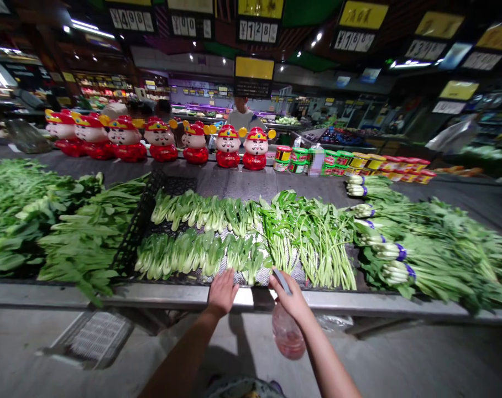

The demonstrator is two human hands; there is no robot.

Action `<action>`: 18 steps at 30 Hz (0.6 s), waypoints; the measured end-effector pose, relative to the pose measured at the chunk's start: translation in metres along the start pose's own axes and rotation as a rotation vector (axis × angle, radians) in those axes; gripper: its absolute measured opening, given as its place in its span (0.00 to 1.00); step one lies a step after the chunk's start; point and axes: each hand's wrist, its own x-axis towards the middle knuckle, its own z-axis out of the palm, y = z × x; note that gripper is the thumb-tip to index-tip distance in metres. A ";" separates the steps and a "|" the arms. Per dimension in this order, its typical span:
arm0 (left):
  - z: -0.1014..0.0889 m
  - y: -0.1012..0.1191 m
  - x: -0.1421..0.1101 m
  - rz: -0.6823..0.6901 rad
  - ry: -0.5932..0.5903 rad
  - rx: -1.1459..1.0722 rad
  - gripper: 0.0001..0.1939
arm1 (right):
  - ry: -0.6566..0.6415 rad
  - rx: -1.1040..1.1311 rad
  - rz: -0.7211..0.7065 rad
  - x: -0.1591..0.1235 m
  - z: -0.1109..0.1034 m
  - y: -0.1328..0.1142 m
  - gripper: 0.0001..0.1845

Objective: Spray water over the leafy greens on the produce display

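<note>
1 bottle is gripped by right fingers; left fingers seem outstretched near 2 vegetable rows.

Spray bottle: translucent smooth plastic. Counter edge: smooth metal, dull sheen. Figurines: glossy, probably plastic. Floor crate: matt plastic.

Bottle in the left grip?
No, the bottle is in the right grip, while the left grip is at the counter's metal edge.

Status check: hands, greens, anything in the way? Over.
Right hand gripping pinkish bottle. Left hand open by front bok choy, contact unclear. No obstruction seen between them.
</note>
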 end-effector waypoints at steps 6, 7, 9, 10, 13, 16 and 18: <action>-0.022 0.008 0.011 -0.033 -0.139 0.011 0.25 | 0.089 0.120 0.099 -0.004 -0.008 -0.015 0.24; -0.025 0.009 0.013 -0.024 -0.141 0.014 0.25 | 0.098 0.127 0.103 -0.005 -0.010 -0.019 0.24; -0.030 0.011 0.017 0.007 -0.138 0.010 0.25 | 0.127 0.118 0.096 -0.005 -0.014 -0.027 0.23; -0.032 0.012 0.019 0.025 -0.135 0.004 0.25 | 0.136 0.108 0.086 -0.005 -0.017 -0.030 0.22; -0.035 0.016 0.023 0.051 -0.130 -0.015 0.25 | 0.152 0.073 0.041 0.000 -0.022 -0.035 0.20; -0.035 0.020 0.027 0.071 -0.129 -0.033 0.25 | 0.188 0.049 0.017 0.007 -0.026 -0.035 0.20; -0.034 0.024 0.029 0.096 -0.124 -0.044 0.25 | 0.203 0.037 0.015 0.012 -0.029 -0.033 0.21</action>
